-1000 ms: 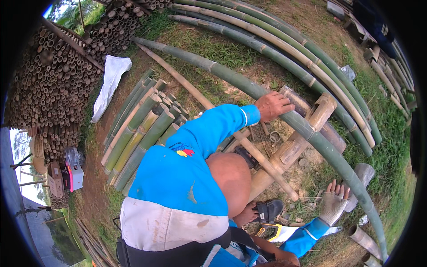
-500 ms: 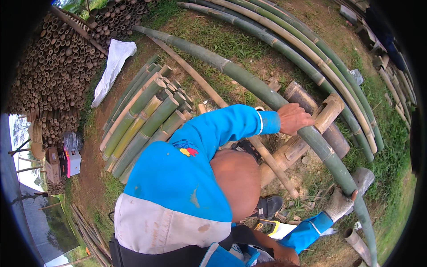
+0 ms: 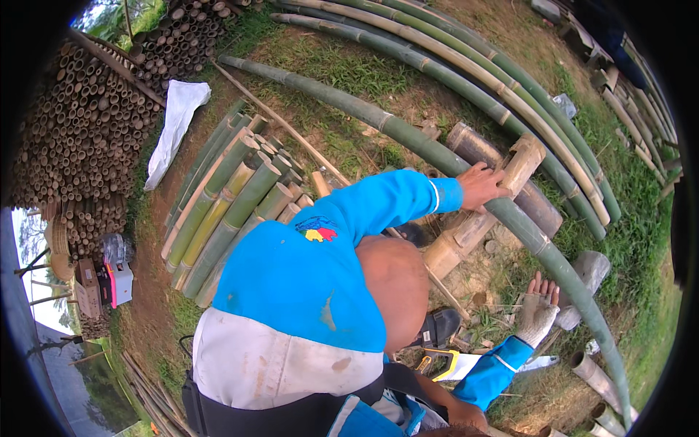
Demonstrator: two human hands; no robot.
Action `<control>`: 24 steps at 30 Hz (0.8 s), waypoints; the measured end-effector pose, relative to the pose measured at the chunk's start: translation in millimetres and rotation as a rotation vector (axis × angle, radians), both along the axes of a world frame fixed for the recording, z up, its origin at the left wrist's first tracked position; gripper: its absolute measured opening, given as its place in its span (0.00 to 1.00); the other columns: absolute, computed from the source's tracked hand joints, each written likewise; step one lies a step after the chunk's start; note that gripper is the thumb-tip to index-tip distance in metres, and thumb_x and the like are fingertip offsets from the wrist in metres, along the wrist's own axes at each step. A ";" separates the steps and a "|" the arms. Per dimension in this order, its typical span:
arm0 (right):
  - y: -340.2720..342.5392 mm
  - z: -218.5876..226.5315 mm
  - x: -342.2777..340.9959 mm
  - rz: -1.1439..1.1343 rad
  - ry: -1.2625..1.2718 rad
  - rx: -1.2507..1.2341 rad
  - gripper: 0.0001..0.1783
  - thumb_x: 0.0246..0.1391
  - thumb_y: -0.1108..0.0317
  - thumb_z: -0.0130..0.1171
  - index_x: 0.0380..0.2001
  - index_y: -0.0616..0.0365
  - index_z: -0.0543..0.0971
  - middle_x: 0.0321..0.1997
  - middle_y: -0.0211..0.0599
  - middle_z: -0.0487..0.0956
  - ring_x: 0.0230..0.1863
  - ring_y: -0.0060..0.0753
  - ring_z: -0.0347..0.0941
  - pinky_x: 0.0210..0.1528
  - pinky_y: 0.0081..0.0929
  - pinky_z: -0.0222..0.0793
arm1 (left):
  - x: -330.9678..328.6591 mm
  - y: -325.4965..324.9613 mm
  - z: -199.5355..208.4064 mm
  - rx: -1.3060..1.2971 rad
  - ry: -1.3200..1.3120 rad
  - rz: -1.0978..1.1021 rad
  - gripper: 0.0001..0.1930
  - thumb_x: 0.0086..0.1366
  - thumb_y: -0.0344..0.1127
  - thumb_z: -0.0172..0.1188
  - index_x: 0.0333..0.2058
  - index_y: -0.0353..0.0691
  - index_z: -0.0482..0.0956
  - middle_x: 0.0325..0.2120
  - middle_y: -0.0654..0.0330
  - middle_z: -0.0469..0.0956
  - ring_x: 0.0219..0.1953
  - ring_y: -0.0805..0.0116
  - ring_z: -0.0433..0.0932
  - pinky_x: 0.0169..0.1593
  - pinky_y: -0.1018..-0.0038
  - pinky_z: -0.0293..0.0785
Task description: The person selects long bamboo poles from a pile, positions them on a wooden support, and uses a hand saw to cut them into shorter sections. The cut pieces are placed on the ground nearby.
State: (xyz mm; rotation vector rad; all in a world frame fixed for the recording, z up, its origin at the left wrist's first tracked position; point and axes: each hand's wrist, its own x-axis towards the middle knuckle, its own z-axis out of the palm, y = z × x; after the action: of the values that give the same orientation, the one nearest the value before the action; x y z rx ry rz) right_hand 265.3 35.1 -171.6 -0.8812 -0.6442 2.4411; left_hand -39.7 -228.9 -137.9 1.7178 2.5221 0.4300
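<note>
A long green bamboo pole (image 3: 535,244) runs from the far left to the near right, lying across a notched bamboo rest (image 3: 520,167). My left hand (image 3: 480,187), bare, is closed over the top of the pole beside this rest. Nearer and to the right, my right hand (image 3: 539,309) wears a whitish glove that leaves the fingertips bare. Its fingers are stretched out and slightly apart, just left of the pole, with nothing seen in them. A grey log end (image 3: 586,277) sits beyond the pole from that hand. A saw with a yellow-edged handle (image 3: 440,364) lies below, by my shoe.
Several cut bamboo lengths (image 3: 237,197) are stacked on my left. More long poles (image 3: 466,73) lie on the grass beyond. A thin bamboo strip (image 3: 291,135) slants across the ground. Short bamboo pieces (image 3: 593,379) lie at the near right; a large bamboo pile (image 3: 95,131) stands far left.
My right hand has come off the pole, its fingers now spread beside it. My left hand keeps its hold near the rest. The whole view has shifted slightly.
</note>
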 end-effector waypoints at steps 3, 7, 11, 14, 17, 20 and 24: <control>-50.5 -7.4 -18.6 0.204 -0.185 0.234 0.32 0.73 0.60 0.64 0.71 0.60 0.66 0.64 0.43 0.73 0.64 0.46 0.75 0.70 0.44 0.70 | -8.8 -13.9 -8.2 0.138 -0.025 -0.104 0.42 0.52 0.45 0.82 0.66 0.52 0.76 0.51 0.52 0.74 0.56 0.47 0.76 0.64 0.51 0.68; -140.7 -14.7 -33.3 0.581 -0.322 0.784 0.31 0.71 0.61 0.65 0.70 0.60 0.67 0.61 0.44 0.75 0.56 0.41 0.78 0.60 0.38 0.76 | -48.3 -14.8 -1.7 0.237 -0.209 -0.245 0.34 0.57 0.46 0.78 0.62 0.48 0.80 0.54 0.52 0.75 0.59 0.45 0.73 0.66 0.50 0.68; -227.2 -0.2 -33.7 0.849 -0.238 1.680 0.36 0.49 0.58 0.79 0.59 0.57 0.76 0.53 0.51 0.76 0.52 0.54 0.76 0.53 0.47 0.76 | -39.0 -53.7 1.4 0.343 -0.197 -0.102 0.28 0.62 0.44 0.75 0.60 0.45 0.81 0.58 0.51 0.74 0.61 0.44 0.72 0.68 0.51 0.69; -261.8 7.7 -21.7 1.011 -0.307 2.046 0.36 0.37 0.55 0.82 0.49 0.55 0.79 0.50 0.50 0.76 0.54 0.59 0.73 0.56 0.55 0.72 | -18.7 -86.6 1.7 0.444 -0.223 0.152 0.24 0.67 0.40 0.71 0.60 0.43 0.80 0.59 0.50 0.73 0.62 0.44 0.71 0.68 0.49 0.69; -273.6 6.9 -11.1 1.062 -0.356 2.031 0.30 0.39 0.62 0.77 0.47 0.56 0.80 0.51 0.54 0.75 0.54 0.62 0.72 0.57 0.54 0.74 | -10.1 -129.2 -3.9 0.468 -0.233 0.338 0.20 0.70 0.35 0.67 0.59 0.42 0.80 0.60 0.49 0.72 0.63 0.44 0.70 0.68 0.48 0.69; -275.2 7.0 -6.2 1.054 -0.379 2.020 0.27 0.41 0.66 0.73 0.47 0.57 0.79 0.51 0.54 0.75 0.54 0.64 0.72 0.55 0.55 0.76 | -7.3 -173.9 -8.8 0.518 -0.171 0.534 0.20 0.70 0.33 0.66 0.59 0.42 0.80 0.60 0.49 0.71 0.63 0.43 0.70 0.67 0.48 0.69; -262.1 5.8 -5.7 1.059 -0.335 1.937 0.25 0.43 0.67 0.72 0.47 0.57 0.78 0.51 0.53 0.76 0.54 0.65 0.74 0.53 0.55 0.77 | -8.4 -218.2 -18.0 0.578 -0.045 0.824 0.22 0.67 0.32 0.67 0.60 0.43 0.78 0.60 0.48 0.70 0.63 0.42 0.68 0.68 0.47 0.67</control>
State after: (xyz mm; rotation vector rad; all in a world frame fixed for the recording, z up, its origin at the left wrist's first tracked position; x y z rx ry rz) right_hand 259.6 -227.0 -165.8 0.0658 -3.1435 0.8570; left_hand -48.0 -447.1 -155.9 0.5992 3.1601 1.3118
